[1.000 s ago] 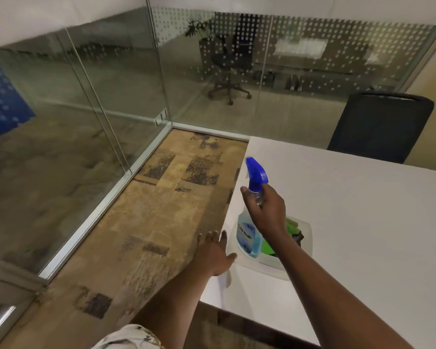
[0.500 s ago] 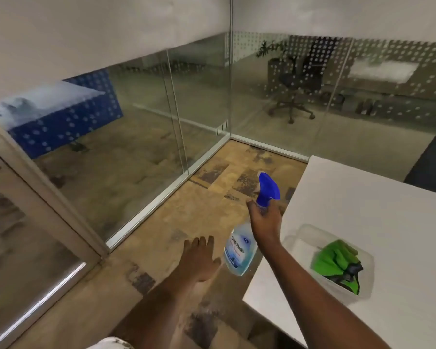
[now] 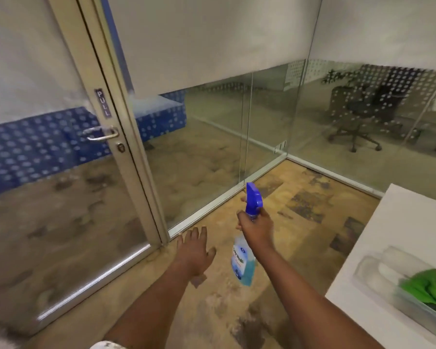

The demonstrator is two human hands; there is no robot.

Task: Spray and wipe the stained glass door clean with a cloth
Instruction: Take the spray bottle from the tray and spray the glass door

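Observation:
My right hand [image 3: 256,226] grips the neck of a spray bottle [image 3: 244,260] with a blue trigger head and pale blue liquid, held in the air over the carpet. My left hand [image 3: 195,251] is empty, palm down, fingers spread, just left of the bottle. The glass door [image 3: 48,210] stands at the left with a beige frame, a metal handle [image 3: 101,134] and a PULL label; its glass looks smeared. A green cloth [image 3: 428,285] lies in a clear plastic tray [image 3: 378,270] on the white table at the lower right.
The white table [image 3: 400,222] fills the right edge. Fixed glass partitions [image 3: 212,147] run from the door to the far corner, frosted above. Patterned brown carpet [image 3: 237,311] covers the floor. An office chair [image 3: 358,114] stands beyond the glass.
The view has swung left from the table toward the door. My right hand lifted the spray bottle out of the tray and carried it left over the floor. My left hand stays open.

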